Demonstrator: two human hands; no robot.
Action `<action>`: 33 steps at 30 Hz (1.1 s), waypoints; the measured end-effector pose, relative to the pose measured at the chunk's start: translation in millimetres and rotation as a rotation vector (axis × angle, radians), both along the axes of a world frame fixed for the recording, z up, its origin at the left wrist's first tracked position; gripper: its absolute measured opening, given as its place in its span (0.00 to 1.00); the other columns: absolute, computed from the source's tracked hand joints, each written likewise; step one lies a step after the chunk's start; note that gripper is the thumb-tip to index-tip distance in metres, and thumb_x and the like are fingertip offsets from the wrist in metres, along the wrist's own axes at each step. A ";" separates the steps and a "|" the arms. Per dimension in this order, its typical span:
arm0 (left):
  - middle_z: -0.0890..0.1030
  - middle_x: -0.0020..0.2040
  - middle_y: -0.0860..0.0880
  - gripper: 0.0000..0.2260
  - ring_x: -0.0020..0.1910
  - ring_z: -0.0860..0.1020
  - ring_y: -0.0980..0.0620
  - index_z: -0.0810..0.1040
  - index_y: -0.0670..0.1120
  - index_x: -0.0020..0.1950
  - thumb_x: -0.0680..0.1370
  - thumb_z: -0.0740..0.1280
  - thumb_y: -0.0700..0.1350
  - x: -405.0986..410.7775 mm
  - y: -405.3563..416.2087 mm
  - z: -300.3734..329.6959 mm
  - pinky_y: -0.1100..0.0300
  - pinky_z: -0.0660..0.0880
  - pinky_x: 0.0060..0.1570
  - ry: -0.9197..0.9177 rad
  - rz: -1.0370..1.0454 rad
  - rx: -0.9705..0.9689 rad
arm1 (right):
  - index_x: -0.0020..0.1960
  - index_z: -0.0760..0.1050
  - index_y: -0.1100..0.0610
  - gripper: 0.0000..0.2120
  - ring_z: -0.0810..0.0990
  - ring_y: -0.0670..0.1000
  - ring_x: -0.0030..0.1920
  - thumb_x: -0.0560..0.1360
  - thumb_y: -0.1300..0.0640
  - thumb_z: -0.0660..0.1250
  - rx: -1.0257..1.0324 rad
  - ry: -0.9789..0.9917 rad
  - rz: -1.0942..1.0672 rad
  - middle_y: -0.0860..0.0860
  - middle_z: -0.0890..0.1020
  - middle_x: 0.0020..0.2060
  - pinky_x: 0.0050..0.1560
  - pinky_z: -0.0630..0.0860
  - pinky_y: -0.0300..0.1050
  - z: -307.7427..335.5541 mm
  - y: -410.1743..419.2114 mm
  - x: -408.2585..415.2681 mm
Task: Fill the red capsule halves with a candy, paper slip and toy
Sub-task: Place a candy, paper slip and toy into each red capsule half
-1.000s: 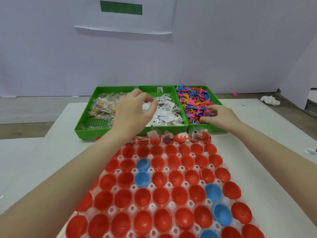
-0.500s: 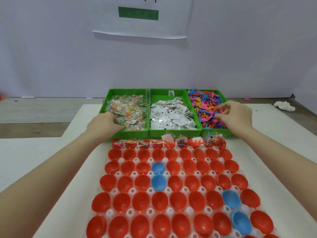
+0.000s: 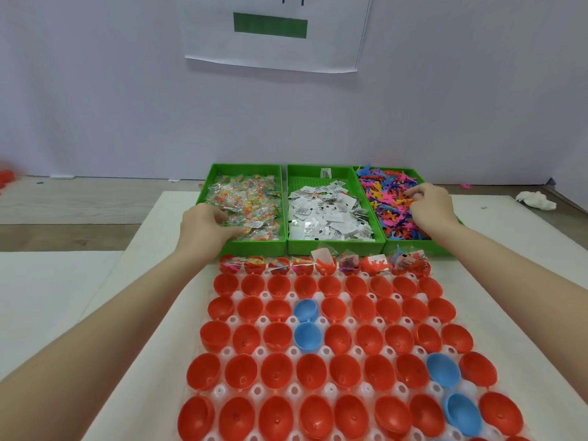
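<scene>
We see three green plastic bins side by side at the far end of the white mat [image 3: 133,313]. The left hand [image 3: 205,226] reaches into the left bin, its fingers curled among the clear-wrapped coloured candies [image 3: 251,198]; whether it grips one we cannot tell. The right hand [image 3: 431,206] is in the right bin, fingertips pinching at the bright rubbery toys [image 3: 386,198]. The middle bin holds white printed paper slips [image 3: 327,214]. Near us, open red plastic capsule halves [image 3: 276,370] sit in rows on a white holder tray [image 3: 261,391], a few blue halves [image 3: 307,335] among them. Only the farthest row, just beside the bins, holds items.
</scene>
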State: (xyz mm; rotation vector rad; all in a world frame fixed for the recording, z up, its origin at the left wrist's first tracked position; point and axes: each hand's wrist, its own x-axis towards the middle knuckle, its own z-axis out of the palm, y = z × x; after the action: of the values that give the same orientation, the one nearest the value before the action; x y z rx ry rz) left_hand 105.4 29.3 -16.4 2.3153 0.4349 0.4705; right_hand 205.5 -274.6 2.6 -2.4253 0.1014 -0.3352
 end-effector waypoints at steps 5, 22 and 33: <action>0.83 0.44 0.41 0.08 0.41 0.74 0.50 0.83 0.38 0.43 0.71 0.73 0.43 -2.8 3.1 0.2 0.59 0.67 0.43 -0.080 -0.031 0.057 | 0.58 0.74 0.60 0.16 0.75 0.50 0.47 0.81 0.60 0.49 0.190 0.062 -0.017 0.57 0.81 0.49 0.48 0.67 0.43 -3.8 -5.3 4.7; 0.81 0.39 0.46 0.05 0.38 0.79 0.47 0.76 0.44 0.41 0.76 0.67 0.43 -16.2 -10.3 12.7 0.55 0.76 0.45 -0.305 -0.037 -0.178 | 0.49 0.80 0.62 0.13 0.74 0.49 0.35 0.77 0.54 0.61 0.143 -0.120 0.083 0.54 0.81 0.40 0.41 0.70 0.45 11.7 -6.5 -4.7; 0.78 0.40 0.52 0.08 0.42 0.75 0.58 0.76 0.46 0.40 0.77 0.63 0.46 -89.3 -19.9 28.3 0.60 0.67 0.46 -0.158 0.064 -0.846 | 0.51 0.79 0.65 0.26 0.80 0.55 0.42 0.68 0.43 0.70 -0.460 0.192 0.388 0.58 0.82 0.41 0.41 0.77 0.46 -0.8 57.5 -23.2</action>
State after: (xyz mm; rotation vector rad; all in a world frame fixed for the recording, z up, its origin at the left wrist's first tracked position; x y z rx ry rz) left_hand 16.1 9.4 12.0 1.4432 0.5078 0.3923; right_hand 182.3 -217.0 1.8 -2.8476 -0.3999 0.0622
